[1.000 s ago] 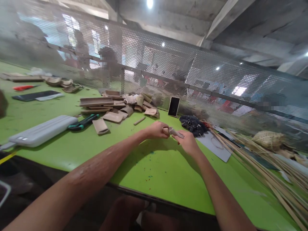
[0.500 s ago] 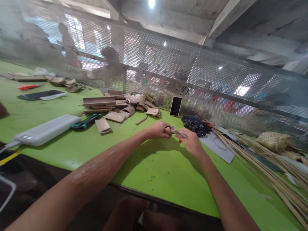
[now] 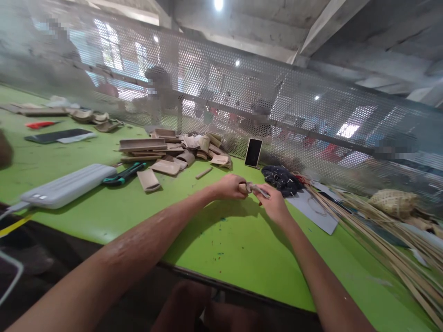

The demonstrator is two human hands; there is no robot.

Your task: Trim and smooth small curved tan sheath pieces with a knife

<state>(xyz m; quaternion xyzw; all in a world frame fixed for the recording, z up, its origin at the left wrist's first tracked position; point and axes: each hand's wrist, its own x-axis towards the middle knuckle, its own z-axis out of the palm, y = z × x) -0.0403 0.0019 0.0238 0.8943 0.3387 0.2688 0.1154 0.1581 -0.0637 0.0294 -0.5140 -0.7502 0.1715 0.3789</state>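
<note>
A small bamboo piece point(image 3: 244, 188) pokes out of the left grip point(image 3: 230, 186), whose fingers are curled tightly round it, up above the green desk point(image 3: 263, 267). Facing it, the right grip point(image 3: 274, 203) pinches a thin grey strip point(image 3: 262, 191) that reaches across to the bamboo; I can't tell from here whether they touch. Just beyond the left grip lies a short stick point(image 3: 204, 173). Farther out to its left sit a lone curved offcut point(image 3: 148, 180), a heap of bamboo pieces point(image 3: 142, 145), a green-and-black cutter point(image 3: 125, 175) and a long white box point(image 3: 69, 186). Straight past both grips, a phone point(image 3: 253, 152) stands propped up near the mesh screen point(image 3: 214, 87). A dark cloth bundle point(image 3: 282, 180) rests just beyond the right grip, with a pale sheet point(image 3: 318, 214) to its right, then long slats point(image 3: 377, 244) and a woven ball point(image 3: 394, 203) farther right.
</note>
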